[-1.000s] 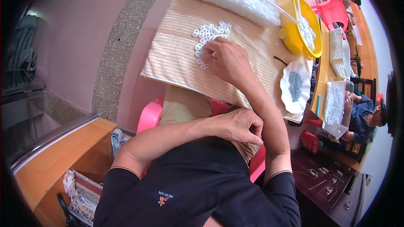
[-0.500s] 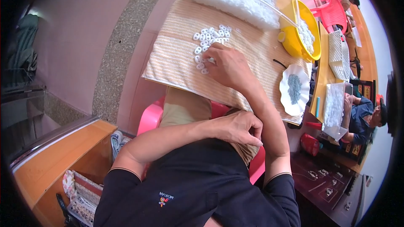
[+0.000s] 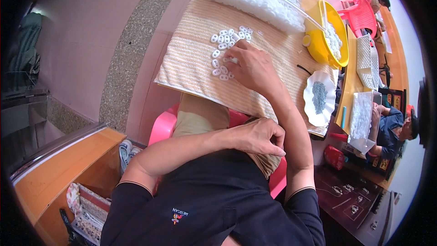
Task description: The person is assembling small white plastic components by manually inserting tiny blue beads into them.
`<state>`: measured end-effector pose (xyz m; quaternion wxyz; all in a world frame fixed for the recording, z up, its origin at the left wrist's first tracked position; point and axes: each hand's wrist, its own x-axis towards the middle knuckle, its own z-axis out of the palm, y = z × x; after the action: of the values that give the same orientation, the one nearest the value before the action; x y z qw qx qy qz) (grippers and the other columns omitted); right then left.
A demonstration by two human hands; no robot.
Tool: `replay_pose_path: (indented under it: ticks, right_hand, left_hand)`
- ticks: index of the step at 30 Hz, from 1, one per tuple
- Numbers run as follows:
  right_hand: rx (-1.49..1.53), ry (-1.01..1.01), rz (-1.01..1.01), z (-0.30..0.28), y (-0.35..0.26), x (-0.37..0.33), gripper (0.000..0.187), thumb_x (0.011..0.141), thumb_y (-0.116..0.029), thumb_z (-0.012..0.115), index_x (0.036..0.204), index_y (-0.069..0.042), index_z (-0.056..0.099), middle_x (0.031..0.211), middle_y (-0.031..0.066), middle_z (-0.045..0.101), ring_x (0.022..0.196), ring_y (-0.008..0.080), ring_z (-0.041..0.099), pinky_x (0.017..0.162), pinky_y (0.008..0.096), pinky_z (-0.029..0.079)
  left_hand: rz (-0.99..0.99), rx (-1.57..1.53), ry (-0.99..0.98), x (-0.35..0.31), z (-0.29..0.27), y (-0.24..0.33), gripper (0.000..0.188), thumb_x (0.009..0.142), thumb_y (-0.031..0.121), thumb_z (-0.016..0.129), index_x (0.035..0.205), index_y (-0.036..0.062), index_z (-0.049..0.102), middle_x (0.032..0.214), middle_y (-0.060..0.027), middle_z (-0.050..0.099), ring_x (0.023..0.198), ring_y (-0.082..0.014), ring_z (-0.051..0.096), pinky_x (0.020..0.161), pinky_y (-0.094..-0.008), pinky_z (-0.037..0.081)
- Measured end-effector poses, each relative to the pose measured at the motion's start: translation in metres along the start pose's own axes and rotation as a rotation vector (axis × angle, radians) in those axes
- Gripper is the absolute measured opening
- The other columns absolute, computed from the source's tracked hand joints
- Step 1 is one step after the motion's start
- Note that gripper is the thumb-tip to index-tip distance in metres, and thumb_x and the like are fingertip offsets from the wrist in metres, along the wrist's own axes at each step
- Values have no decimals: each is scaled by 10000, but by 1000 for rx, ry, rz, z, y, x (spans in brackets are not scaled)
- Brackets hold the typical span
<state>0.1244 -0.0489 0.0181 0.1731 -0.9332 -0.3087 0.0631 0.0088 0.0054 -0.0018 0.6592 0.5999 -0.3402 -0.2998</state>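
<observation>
White oval two-holed beads [image 3: 221, 39] lie in a loose cluster on the striped towel [image 3: 186, 59]. Over the near right side of this cluster is my right hand [image 3: 255, 66], its fingers bent and closed on a white two-holed bead [image 3: 233, 59] that shows partly between them. Some beads under the fingers are hidden. Across my lap, my left hand [image 3: 259, 137] rests beside my right forearm, its fingers curled inward. Thumb and forefinger show a gap, but the other fingertips and anything inside them are hidden.
At the towel's far edge stands a clear bin [image 3: 259, 7] full of white beads. To its right are a yellow basin [image 3: 314, 48] with more beads and a scalloped white dish [image 3: 309, 109] of grey-blue bits. A person [image 3: 393, 127] sits at another table on the right.
My right hand has shifted slightly right, staying over the bead cluster, and uncovered a little more of its near end. My left hand has hardly moved.
</observation>
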Motion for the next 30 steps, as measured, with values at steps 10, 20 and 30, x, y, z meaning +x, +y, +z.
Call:
replay_pose_path:
  ticks: [10, 20, 30]
  right_hand:
    - [48, 190, 4, -4, 14, 1, 201, 805, -171, 642, 969, -58, 667, 1050, 129, 604, 914, 318, 609, 757, 416, 490]
    - [25, 44, 29, -7, 14, -2, 212, 807, -171, 643, 988, -67, 681, 1084, 94, 600, 889, 301, 625, 780, 396, 489]
    - [83, 99, 10, -1, 24, -3, 203, 813, -158, 637, 987, -65, 682, 1059, 108, 617, 828, 306, 638, 740, 395, 497]
  left_hand:
    - [7, -12, 78, 4, 4, -10, 244, 749, 208, 730, 755, -24, 655, 719, -131, 672, 686, -186, 650, 658, -326, 505]
    - [53, -15, 140, 3, 2, -8, 231, 762, 215, 681, 762, -9, 621, 735, -168, 635, 695, -306, 634, 647, -400, 490]
    - [42, -10, 153, 4, -1, -7, 233, 770, 226, 680, 766, -3, 638, 728, -177, 634, 710, -327, 635, 660, -409, 494]
